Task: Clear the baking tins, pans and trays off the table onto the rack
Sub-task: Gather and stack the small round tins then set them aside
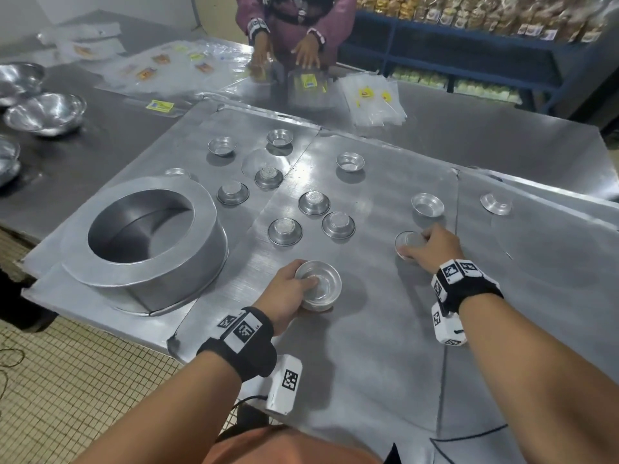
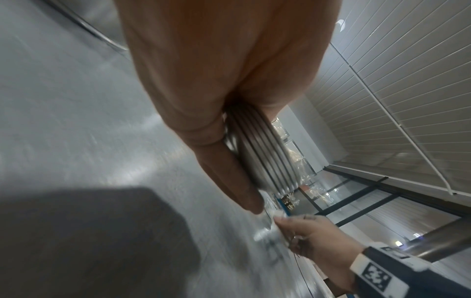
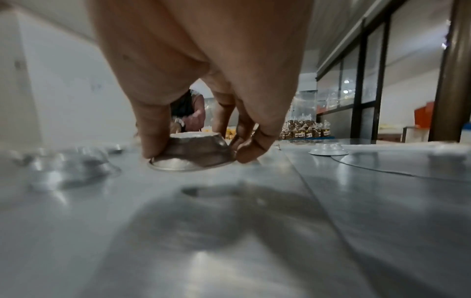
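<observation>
Lower centre of the head view: left hand [image 1: 284, 289] grips a stack of tins [image 1: 318, 285], mouth up, thumb inside the top rim, fingers round the side. The left wrist view shows several nested rims [image 2: 265, 159] against the palm.

Right of centre: right hand [image 1: 432, 244] pinches one upside-down tin [image 1: 407, 242] by its flared rim, thumb on one side, fingers on the other. In the right wrist view that tin [image 3: 193, 153] is tilted, near edge at the table [image 3: 229, 231].

Left of centre: a big round pan [image 1: 147, 236] sits on flat metal sheets [image 1: 368, 329].

Middle of the frame: loose small tins are scattered on the sheets, some upright, some inverted; one upright tin [image 1: 427, 204] is just beyond the right hand.

Far left: metal bowls [image 1: 45, 113]. Top centre: another person [image 1: 294, 25], hands on clear bags [image 1: 308, 85]. Upper right: a blue shelf [image 1: 469, 45] with packed goods.
</observation>
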Motion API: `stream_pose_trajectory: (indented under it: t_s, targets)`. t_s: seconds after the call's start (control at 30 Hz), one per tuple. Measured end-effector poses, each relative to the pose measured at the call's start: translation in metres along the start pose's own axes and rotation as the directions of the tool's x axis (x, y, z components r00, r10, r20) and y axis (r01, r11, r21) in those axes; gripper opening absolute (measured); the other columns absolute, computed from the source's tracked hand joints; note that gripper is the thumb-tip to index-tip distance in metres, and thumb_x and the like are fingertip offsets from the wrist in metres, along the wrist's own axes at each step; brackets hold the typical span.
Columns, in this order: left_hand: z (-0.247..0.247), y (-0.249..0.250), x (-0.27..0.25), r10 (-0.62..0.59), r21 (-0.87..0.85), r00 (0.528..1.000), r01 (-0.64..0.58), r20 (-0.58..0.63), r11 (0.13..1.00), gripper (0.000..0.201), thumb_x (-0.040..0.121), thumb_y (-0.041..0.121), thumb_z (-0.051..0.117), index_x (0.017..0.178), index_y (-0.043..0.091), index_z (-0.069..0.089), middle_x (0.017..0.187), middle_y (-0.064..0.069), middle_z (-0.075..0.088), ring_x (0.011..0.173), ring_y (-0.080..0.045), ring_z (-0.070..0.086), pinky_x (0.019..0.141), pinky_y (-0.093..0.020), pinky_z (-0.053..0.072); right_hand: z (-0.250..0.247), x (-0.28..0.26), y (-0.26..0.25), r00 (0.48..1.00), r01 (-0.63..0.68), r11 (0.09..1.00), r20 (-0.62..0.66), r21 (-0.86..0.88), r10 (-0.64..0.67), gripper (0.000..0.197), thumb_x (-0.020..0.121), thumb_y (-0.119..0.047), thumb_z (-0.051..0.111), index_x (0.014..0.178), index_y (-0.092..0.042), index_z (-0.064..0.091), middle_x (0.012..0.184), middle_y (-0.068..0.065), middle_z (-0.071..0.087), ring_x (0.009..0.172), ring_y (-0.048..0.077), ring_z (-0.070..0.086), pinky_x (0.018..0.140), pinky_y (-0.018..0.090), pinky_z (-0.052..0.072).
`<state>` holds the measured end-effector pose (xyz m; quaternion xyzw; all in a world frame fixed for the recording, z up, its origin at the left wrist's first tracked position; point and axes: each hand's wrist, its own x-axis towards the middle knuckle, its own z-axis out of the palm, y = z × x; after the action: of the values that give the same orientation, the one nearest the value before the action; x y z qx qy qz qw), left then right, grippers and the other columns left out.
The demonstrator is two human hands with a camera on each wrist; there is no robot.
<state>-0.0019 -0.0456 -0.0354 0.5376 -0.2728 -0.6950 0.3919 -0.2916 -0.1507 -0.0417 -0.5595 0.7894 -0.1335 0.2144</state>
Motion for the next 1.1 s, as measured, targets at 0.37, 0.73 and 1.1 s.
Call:
stream_pose_trajectory:
  t_s: [0.37, 0.73, 1.1]
  targets:
    - [0.011, 0.010, -0.004, -0.038, -0.066, 0.997, 0.043, 0.066, 0.997, 0.026, 0.100, 0.022, 0.057, 0.115, 0.002, 0.062, 0.106, -0.019, 0.062, 0.092, -0.035, 0.063, 0.074, -0.055, 0.060, -0.006, -0.096, -0.056, 0.918, 0.233, 0.669, 0.067, 0.705, -0.391, 0.058, 0.070, -0.013, 0.089, 0.120, -0.025, 0.063, 0.106, 0.001, 0.067, 0.097, 0.018, 0.069, 0.091, 0.034, 0.056]
    - [0.002, 0.014, -0.003, -0.067, 0.028, 0.983, 0.063, 0.170, 0.998, 0.027, 0.096, 0.016, 0.057, 0.120, 0.004, 0.059, 0.118, -0.026, 0.067, 0.092, -0.038, 0.069, 0.086, -0.064, 0.055, 0.030, -0.146, -0.068, 0.905, 0.182, 0.628, 0.120, 0.757, -0.408, 0.073, 0.066, 0.005, 0.087, 0.132, -0.011, 0.060, 0.115, -0.002, 0.071, 0.109, 0.007, 0.067, 0.099, 0.024, 0.051]
    - [-0.015, 0.019, 0.010, -0.054, 0.090, 0.982, 0.038, 0.180, 0.995, 0.030, 0.094, -0.003, 0.047, 0.119, 0.007, 0.061, 0.102, -0.020, 0.067, 0.081, -0.032, 0.069, 0.069, -0.044, 0.060, 0.046, -0.142, -0.071, 0.811, 0.190, 0.711, 0.300, 0.678, -0.502, 0.086, 0.076, -0.004, 0.077, 0.150, -0.022, 0.037, 0.148, -0.007, 0.048, 0.136, 0.001, 0.043, 0.118, 0.027, 0.029]
